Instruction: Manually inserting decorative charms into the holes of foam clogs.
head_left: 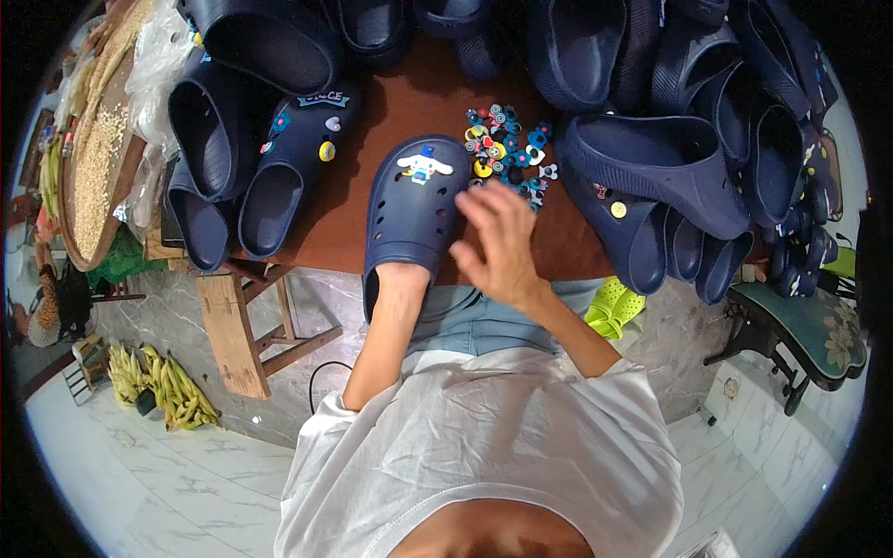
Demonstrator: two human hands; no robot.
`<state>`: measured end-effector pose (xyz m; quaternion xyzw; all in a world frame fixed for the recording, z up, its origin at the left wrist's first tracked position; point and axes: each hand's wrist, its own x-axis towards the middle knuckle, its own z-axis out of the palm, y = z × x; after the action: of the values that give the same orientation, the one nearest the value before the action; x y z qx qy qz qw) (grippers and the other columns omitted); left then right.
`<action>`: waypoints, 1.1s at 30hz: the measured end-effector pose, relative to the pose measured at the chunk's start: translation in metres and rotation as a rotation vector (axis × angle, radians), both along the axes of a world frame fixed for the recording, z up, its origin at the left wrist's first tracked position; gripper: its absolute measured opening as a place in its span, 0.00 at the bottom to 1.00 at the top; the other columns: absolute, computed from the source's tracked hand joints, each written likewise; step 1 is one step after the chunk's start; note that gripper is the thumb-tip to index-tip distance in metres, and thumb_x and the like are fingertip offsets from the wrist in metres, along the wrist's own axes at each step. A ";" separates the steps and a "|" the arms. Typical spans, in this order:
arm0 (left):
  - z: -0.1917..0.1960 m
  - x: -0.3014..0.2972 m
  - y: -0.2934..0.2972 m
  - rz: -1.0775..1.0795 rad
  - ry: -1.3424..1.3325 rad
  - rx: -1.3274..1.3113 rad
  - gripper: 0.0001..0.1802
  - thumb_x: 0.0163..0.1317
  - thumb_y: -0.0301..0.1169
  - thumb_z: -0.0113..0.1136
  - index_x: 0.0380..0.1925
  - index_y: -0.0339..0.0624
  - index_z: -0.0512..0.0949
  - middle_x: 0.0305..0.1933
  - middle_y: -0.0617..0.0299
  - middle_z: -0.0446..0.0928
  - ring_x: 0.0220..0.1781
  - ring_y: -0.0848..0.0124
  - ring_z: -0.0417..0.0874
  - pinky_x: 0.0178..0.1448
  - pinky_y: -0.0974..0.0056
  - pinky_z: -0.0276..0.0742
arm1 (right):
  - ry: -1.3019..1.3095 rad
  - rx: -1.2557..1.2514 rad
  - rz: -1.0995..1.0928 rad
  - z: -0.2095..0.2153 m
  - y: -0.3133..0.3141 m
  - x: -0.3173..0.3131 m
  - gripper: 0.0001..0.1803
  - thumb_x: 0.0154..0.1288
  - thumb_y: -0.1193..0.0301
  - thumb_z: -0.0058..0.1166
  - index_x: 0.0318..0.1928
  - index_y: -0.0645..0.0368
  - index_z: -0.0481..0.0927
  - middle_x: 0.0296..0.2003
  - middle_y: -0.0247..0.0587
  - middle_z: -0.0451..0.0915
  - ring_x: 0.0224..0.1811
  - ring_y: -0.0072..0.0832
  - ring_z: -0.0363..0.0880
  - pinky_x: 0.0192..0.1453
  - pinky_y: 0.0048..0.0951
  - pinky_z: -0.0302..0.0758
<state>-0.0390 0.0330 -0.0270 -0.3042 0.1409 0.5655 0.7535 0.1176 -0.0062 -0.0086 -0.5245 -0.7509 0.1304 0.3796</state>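
A navy clog (411, 206) lies toe-away on the brown table (344, 223), with a white cartoon charm (424, 165) fixed near its toe. My left hand (402, 279) is inside the clog's opening and mostly hidden; only the wrist shows. My right hand (499, 244) hovers over the clog's right side, fingers loosely bent, slightly blurred; nothing is visible in it. Just beyond the fingers sits a pile of small colourful charms (507, 149).
Many navy clogs crowd the table: a decorated one (290, 167) at left, a heap (670, 158) at right and back. A tray of grain (98, 149) stands far left. Bananas (167, 386), a wooden bench (237, 325), yellow-green clogs (612, 307) and a chair (809, 335) lie below.
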 end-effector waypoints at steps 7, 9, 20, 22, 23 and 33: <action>-0.001 0.000 -0.013 -0.171 0.693 0.056 0.22 0.77 0.37 0.43 0.64 0.38 0.69 0.67 0.52 0.72 0.67 0.60 0.74 0.72 0.52 0.70 | -0.115 -0.136 0.121 0.004 0.007 -0.013 0.36 0.75 0.46 0.33 0.72 0.57 0.62 0.72 0.51 0.60 0.76 0.47 0.54 0.75 0.56 0.43; 0.007 0.000 -0.022 -0.191 0.807 0.108 0.18 0.75 0.31 0.49 0.60 0.37 0.72 0.62 0.56 0.76 0.61 0.67 0.78 0.62 0.63 0.78 | -0.117 -0.151 0.120 0.003 0.009 -0.012 0.36 0.76 0.45 0.28 0.71 0.58 0.63 0.71 0.51 0.60 0.75 0.46 0.54 0.75 0.56 0.43; 0.023 -0.006 -0.041 -0.278 0.872 -0.010 0.09 0.72 0.27 0.49 0.45 0.40 0.78 0.42 0.68 0.80 0.40 0.78 0.79 0.38 0.73 0.73 | -0.225 -0.118 -0.252 -0.001 0.023 0.064 0.27 0.63 0.82 0.47 0.64 0.66 0.68 0.61 0.56 0.70 0.62 0.53 0.72 0.66 0.45 0.69; 0.025 -0.005 -0.042 -0.250 0.912 -0.031 0.08 0.72 0.27 0.50 0.43 0.40 0.79 0.40 0.69 0.79 0.37 0.79 0.78 0.35 0.73 0.72 | -0.262 -0.116 -0.222 0.000 0.029 0.072 0.26 0.62 0.85 0.44 0.63 0.66 0.69 0.59 0.56 0.71 0.56 0.55 0.75 0.62 0.46 0.73; 0.020 -0.008 -0.046 -0.268 0.906 -0.001 0.08 0.71 0.28 0.50 0.43 0.40 0.79 0.40 0.69 0.79 0.37 0.79 0.77 0.35 0.74 0.71 | -0.299 -0.139 -0.191 0.000 0.032 0.074 0.25 0.62 0.85 0.44 0.62 0.66 0.70 0.58 0.56 0.72 0.54 0.53 0.77 0.59 0.46 0.75; 0.018 -0.011 -0.046 -0.332 0.888 0.058 0.07 0.70 0.26 0.51 0.40 0.38 0.78 0.39 0.66 0.77 0.38 0.76 0.75 0.41 0.71 0.71 | -0.492 -0.386 -0.197 0.007 0.072 0.073 0.14 0.61 0.85 0.48 0.48 0.68 0.73 0.48 0.57 0.70 0.50 0.57 0.76 0.50 0.50 0.77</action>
<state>-0.0498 -0.0130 -0.0094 0.0148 0.4802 0.5165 0.7088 0.1902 0.0660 -0.0021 -0.6727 -0.7272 0.1021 0.0911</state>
